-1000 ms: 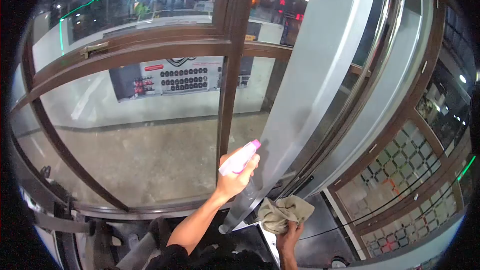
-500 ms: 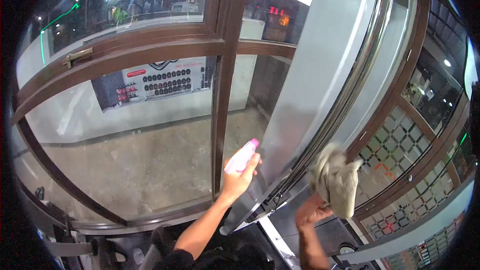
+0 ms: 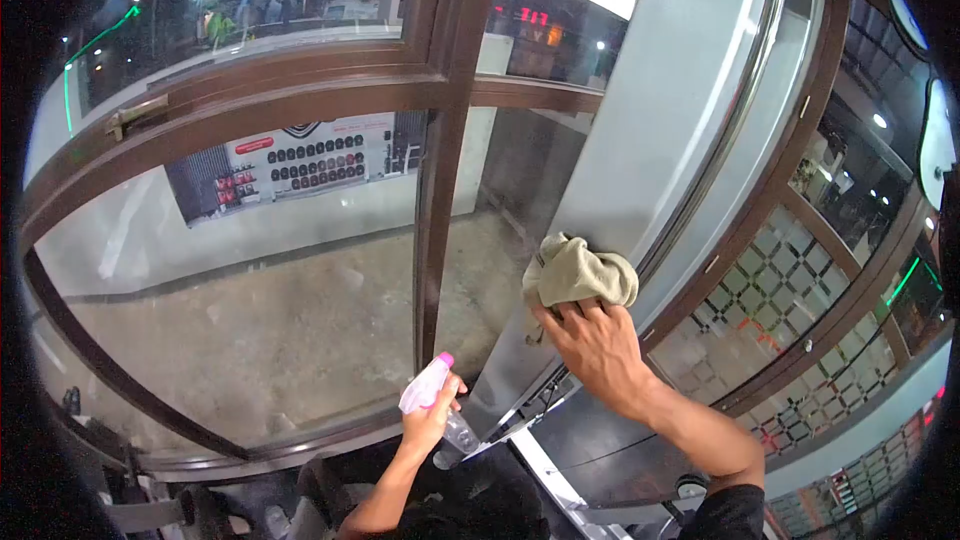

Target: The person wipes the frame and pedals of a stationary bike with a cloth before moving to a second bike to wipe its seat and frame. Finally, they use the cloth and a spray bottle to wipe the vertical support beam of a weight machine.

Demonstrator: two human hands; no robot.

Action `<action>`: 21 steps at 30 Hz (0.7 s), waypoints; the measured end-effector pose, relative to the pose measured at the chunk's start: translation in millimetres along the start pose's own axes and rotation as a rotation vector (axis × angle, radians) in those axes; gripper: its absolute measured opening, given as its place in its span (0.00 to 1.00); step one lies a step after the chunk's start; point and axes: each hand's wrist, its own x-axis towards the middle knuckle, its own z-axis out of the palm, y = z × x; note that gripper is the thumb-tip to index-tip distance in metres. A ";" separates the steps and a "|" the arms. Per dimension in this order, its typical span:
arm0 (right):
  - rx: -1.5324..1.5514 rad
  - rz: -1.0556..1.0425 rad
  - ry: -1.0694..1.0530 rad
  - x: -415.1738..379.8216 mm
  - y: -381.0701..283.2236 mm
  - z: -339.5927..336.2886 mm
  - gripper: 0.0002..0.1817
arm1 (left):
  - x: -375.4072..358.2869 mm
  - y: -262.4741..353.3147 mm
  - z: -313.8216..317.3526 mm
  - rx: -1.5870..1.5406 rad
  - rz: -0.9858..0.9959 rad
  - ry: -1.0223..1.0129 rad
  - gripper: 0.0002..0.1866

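My right hand point(image 3: 592, 340) presses a crumpled beige cloth point(image 3: 578, 273) flat against the grey metal door panel point(image 3: 650, 120), about halfway up it. My left hand point(image 3: 432, 422) is low near the panel's foot and grips a clear spray bottle with a pink head point(image 3: 428, 386), nozzle pointing up and right. The bottle's lower body sits behind my fingers.
A brown wooden window frame with a vertical post point(image 3: 440, 190) holds large glass panes point(image 3: 250, 290) on the left, showing a concrete floor outside. To the right, a brown-framed pane with a frosted lattice pattern point(image 3: 780, 310). Dark floor and a metal threshold point(image 3: 545, 470) lie below.
My right hand has lifted the cloth from floor level up onto the grey panel. My left hand with the spray bottle has dropped lower and away from the panel.
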 end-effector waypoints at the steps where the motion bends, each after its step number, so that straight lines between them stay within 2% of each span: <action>1: 0.021 -0.002 -0.019 0.5 1.0 -0.9 0.28 | -2.8 1.5 -1.0 0.026 0.008 -0.026 0.11; 2: -0.068 -0.007 0.015 2.8 2.3 -1.0 0.29 | -5.7 3.0 -2.3 0.052 0.017 -0.049 0.11; 7: -0.111 0.164 0.210 28.6 42.3 -47.0 0.28 | -17.5 10.5 -2.6 0.094 0.043 -0.231 0.09; 8: -0.115 0.166 0.316 34.6 48.2 -53.0 0.28 | -19.7 14.0 0.6 0.071 0.059 -0.265 0.08; 9: -0.077 0.141 0.310 37.8 48.8 -59.9 0.27 | -21.5 11.9 1.4 0.095 0.061 -0.288 0.07; 11: -0.208 0.033 0.176 32.2 42.3 -36.5 0.21 | -26.1 5.6 1.5 0.141 0.068 -0.333 0.06; 14: -0.069 -0.210 0.033 13.0 13.4 -1.3 0.21 | -33.6 0.3 2.0 0.196 0.136 -0.307 0.06; 17: 0.090 -0.141 -0.102 6.0 9.6 -4.7 0.22 | -39.0 3.3 -5.5 0.219 0.112 -0.310 0.05; 21: -0.151 0.062 0.107 27.8 36.0 -43.2 0.23 | -42.6 2.2 -11.8 0.282 0.116 -0.309 0.04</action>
